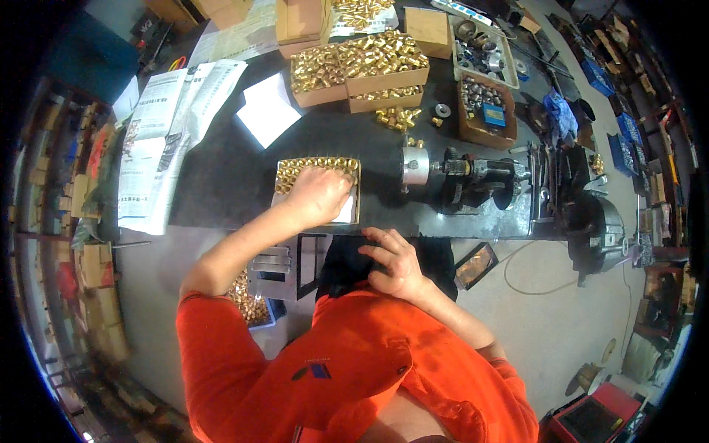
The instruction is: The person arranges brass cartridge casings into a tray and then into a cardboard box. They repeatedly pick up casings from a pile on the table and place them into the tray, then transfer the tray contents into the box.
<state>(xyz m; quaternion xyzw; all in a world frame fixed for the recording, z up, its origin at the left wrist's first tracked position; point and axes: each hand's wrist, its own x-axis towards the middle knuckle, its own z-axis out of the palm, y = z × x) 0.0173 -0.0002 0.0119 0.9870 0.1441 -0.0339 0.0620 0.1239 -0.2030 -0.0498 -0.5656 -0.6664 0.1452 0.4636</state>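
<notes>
A small cardboard box (359,193) stands near the table's front edge. Brass fittings (325,163) stand upright in rows along its far part, and white paper lines the near part. My left hand (319,195) is over this box, fingers curled down among the fittings at its right side. Whatever its fingertips grip is hidden beneath the hand. In front of the table edge, close to my body, my right hand (393,263) has its fingers loosely bent and apart, with nothing seen in them.
Right of the box sits a metal fixture with a round chuck (415,165). Beyond are cartons heaped with brass fittings (384,55), loose fittings (399,117) and a carton of metal parts (487,111). Newspaper (159,140) and white sheets (267,111) lie left. Wrenches (543,181) line the right.
</notes>
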